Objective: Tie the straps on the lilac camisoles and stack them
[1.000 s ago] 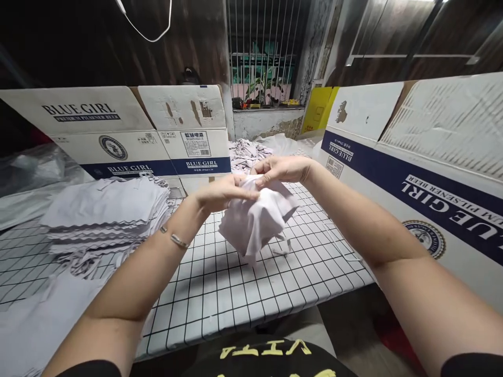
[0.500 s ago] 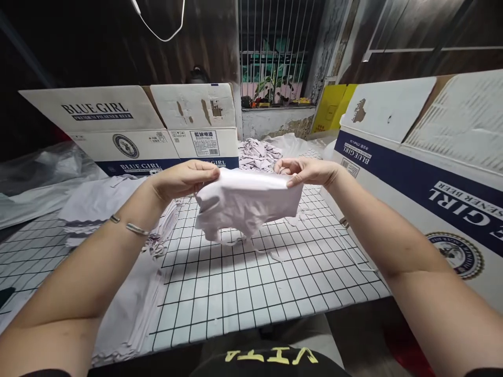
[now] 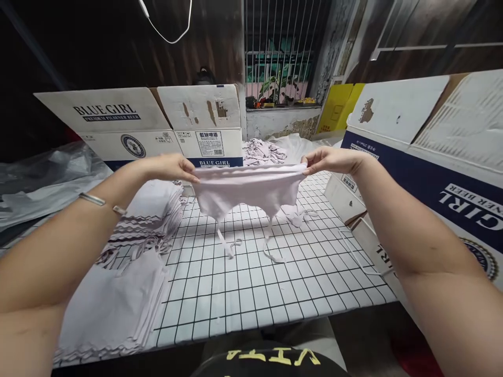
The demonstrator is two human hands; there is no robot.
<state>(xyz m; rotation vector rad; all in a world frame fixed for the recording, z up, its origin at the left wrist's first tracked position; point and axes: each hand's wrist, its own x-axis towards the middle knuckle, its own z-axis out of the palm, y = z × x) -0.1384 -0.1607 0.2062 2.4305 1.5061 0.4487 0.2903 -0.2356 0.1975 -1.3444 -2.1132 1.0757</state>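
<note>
A pale lilac strappy top [image 3: 247, 188] hangs stretched between my two hands above the table, its wide straight edge up and two thin straps dangling below. My left hand [image 3: 176, 168] pinches its upper left corner. At the upper right corner, my right hand [image 3: 320, 159] grips the fabric between thumb and fingers. Below my left forearm lies a neat stack of similar lilac pieces [image 3: 113, 303], with another stack [image 3: 149, 204] behind it. Some loose lilac fabric with straps [image 3: 298, 215] rests on the table under the held top.
The table [image 3: 275, 288] has a white cloth with a black grid. An open beer carton [image 3: 133, 125] stands at the back left, a larger one [image 3: 424, 141] at the right. Behind are a crumpled lilac heap [image 3: 263, 151] and clear plastic [image 3: 293, 142]; more plastic [image 3: 51, 167] lies left.
My hands have moved apart and pulled the top out wide; the bunched fabric is now spread, with its straps hanging down. The view has shifted slightly.
</note>
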